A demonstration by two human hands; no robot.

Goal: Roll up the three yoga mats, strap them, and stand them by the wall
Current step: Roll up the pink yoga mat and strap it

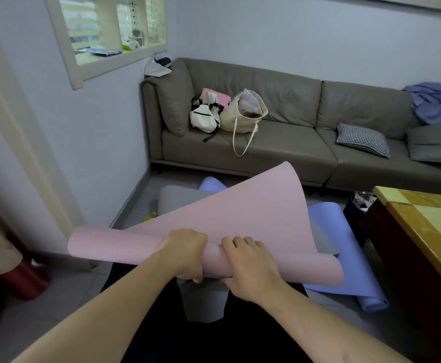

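Mid-roll on the pink mat (230,213), held up off the floor at about waist height rather than rolled flat on it, probably because the floor (65,289) below is crowded. Left hand (185,254) wrapped round the rolled part, fingers curled under it and clenched on the roll, keeping the turns from springing loose. Right hand (251,263) just beside, also grasping the roll, fingers over the top where the free sheet meets it, well placed to feed the next turn. Loose end of the pink mat standing up and curling away toward the sofa (279,153), so a good length not yet wound. Grey mat (177,199) and blue mat (342,271) lying on the floor beneath, overlapping, the blue one partly curled at its near end by the table (423,226); both apparently unrolled and unstrapped. No strap to be made out anywhere. Bags (227,113) and a checked cushion (362,140) resting on the sofa. Early in the task, by this showing: first mat only part rolled, nothing yet by the wall (96,132).
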